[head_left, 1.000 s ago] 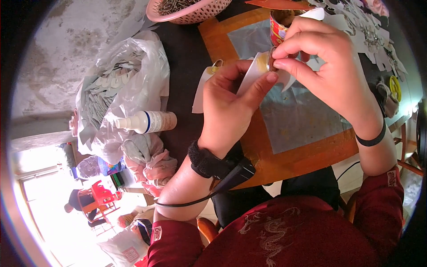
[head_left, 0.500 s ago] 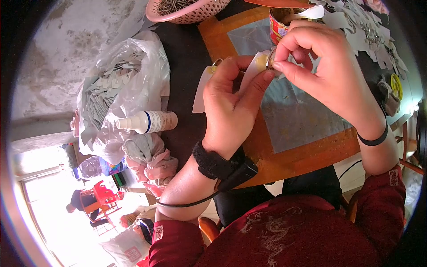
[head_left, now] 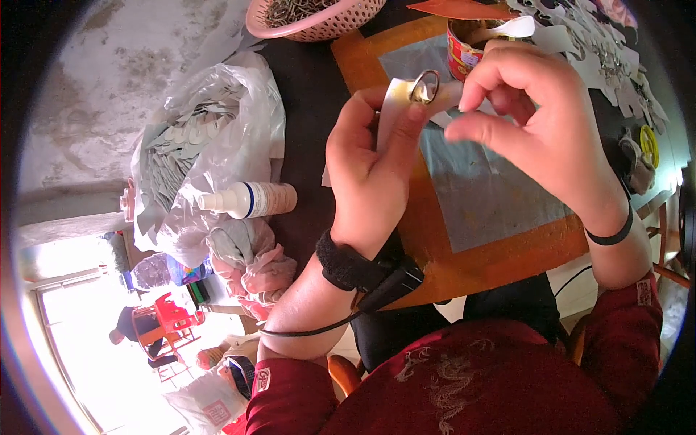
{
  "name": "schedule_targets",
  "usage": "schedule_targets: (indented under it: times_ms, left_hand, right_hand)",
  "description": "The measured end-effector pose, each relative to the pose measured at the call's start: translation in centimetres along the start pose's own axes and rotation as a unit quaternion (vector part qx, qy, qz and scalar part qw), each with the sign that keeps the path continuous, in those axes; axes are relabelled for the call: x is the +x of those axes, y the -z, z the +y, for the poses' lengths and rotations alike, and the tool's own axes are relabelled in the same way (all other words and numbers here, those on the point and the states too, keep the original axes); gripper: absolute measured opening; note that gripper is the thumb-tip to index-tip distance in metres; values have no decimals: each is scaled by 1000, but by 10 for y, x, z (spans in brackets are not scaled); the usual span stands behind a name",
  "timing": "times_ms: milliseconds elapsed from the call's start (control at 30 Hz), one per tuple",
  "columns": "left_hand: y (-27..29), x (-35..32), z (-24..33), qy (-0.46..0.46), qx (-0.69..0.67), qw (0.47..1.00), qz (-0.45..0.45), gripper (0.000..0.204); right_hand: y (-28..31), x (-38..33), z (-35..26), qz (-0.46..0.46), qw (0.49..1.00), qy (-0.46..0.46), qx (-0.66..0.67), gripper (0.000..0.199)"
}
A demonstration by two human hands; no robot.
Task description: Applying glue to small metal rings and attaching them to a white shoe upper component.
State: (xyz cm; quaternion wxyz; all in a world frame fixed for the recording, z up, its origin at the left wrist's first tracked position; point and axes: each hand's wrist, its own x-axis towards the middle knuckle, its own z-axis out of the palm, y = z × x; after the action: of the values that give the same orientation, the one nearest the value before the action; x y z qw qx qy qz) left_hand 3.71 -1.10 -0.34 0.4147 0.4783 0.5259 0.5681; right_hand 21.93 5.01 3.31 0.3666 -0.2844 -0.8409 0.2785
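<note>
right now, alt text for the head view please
The left hand pinches a white strip with a metal ring; beside it the right hand is open. On the table are a pink basket, red tin and white bottle.

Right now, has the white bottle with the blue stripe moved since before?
No: the white bottle shows no clear shift either way against the pink perforated plastic basket.

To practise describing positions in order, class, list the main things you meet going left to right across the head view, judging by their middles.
Clear plastic bag → left hand → metal ring → right hand → yellow loop.
</note>
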Motion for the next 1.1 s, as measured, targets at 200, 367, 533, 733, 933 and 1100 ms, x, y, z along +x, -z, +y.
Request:
schedule_targets:
  times_ms: [200,367,533,733,933,1100]
  left_hand:
    - [-2,1,-1,-153,96,982,49,14]
    - [-1,5,2,-214,171,959,68,20]
    - [-2,7,7,-287,197,935,66,23]
    - [7,10,14,-367,258,891,67,25]
    - [10,7,21,-349,258,897,84,11]
    - [14,6,29,-365,287,881,90,16]
  right_hand:
    - [-1,2,-3,-19,984,-71,162,13]
    - [8,3,-1,-47,971,-144,184,15]
    - [9,4,-1,-52,967,-128,215,17]
    - [4,10,-8,-81,930,-215,289,24]
    - [-8,13,-15,-43,878,-250,405,21]
    - [-16,11,-18,-29,810,-280,515,19]
